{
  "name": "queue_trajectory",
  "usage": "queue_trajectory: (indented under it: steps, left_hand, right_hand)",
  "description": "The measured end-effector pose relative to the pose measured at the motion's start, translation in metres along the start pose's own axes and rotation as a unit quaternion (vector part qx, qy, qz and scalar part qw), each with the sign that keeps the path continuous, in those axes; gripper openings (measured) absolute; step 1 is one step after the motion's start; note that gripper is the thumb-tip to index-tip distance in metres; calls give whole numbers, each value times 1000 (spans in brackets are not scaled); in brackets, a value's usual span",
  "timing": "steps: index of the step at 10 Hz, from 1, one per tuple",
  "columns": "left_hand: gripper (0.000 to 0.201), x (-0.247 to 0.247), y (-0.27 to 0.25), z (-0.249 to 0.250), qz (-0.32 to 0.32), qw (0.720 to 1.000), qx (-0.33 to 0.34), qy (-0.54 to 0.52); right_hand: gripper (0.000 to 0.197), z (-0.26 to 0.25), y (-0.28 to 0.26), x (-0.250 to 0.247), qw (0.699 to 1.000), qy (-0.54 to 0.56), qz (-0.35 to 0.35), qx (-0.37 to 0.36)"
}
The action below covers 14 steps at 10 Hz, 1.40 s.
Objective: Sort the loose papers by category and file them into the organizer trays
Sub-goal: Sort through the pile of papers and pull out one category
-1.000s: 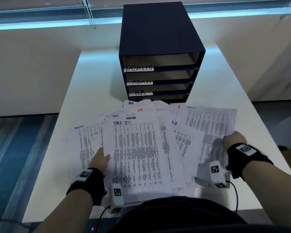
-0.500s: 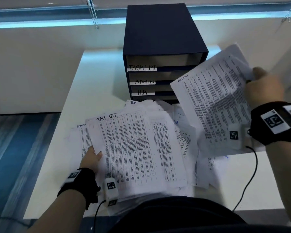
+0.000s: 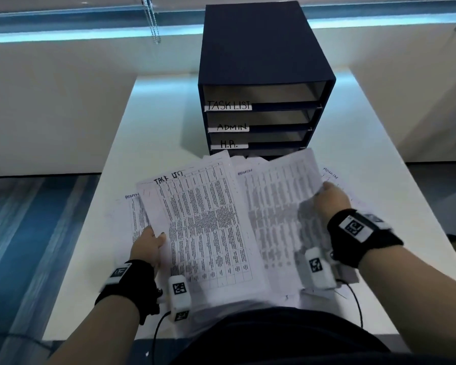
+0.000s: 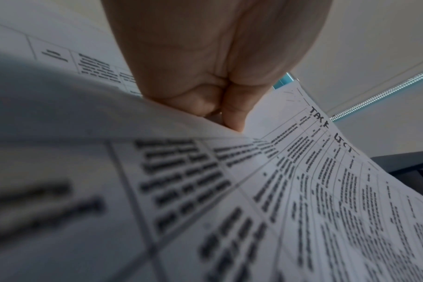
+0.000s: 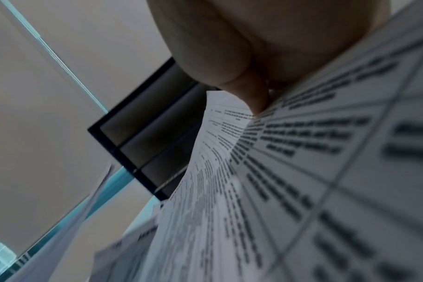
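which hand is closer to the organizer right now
Right. The right hand holds an admin sheet up just short of the organizer, right of its front. The left hand grips the task list sheet nearer the person.

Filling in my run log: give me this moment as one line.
left hand: holds white "TASK LIST" sheet | right hand: holds white "ADMIN" sheet | dark blue organizer trays: nothing filed

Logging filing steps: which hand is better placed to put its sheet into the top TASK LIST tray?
Left hand: it pinches the TASK LIST sheet, while the right hand holds an ADMIN sheet.
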<state>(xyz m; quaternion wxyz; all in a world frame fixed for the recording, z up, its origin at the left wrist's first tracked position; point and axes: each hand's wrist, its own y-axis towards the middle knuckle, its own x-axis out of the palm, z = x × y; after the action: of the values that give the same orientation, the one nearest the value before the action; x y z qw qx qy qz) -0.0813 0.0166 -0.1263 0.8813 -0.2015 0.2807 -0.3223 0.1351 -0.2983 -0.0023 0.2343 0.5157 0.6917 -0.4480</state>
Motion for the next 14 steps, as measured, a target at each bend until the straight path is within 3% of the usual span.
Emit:
queue_trajectory:
  steps: [1,2,3,4,5,7,8,10,11,14]
  left_hand:
    - [24,3,-10,11,-1,999,38,13]
    - [26,10,-9,10,-27,999,27,24]
    - [29,19,-22,27,-51,995,32,74]
    - [30,25,-31,34,-44,982,57,176]
    - [30,27,-32,34,-48,974,67,213]
    - [31,32,-28,36,-46,968,63,237]
    - [33,32,-28,35,-47,967,62,242]
    - [32,30,-27,34,-55,957,61,278]
    - [34,30,-28,34,-53,957,54,278]
    - [34,30,-32,39,-52,956,51,284]
  right_hand:
    - [32,2,-13,32,999,20,-48,10]
    - [35,2,-16,53,991,28,-128,-16]
    - [37,7,-9,47,981,90,-174,21]
    - [31,29,14,27,991,77,-74,81]
    - [36,64,34,11,985,60,-10,160]
    - [40,91,37,27,952,190,-122,207]
    - [46,89,35,35,959,138,-161,188]
    - [36,87,33,21,988,8,-90,124]
    - [41,88,30,8,987,-95,-62,114]
    - [40,105,31,-26,983,-54,44,172]
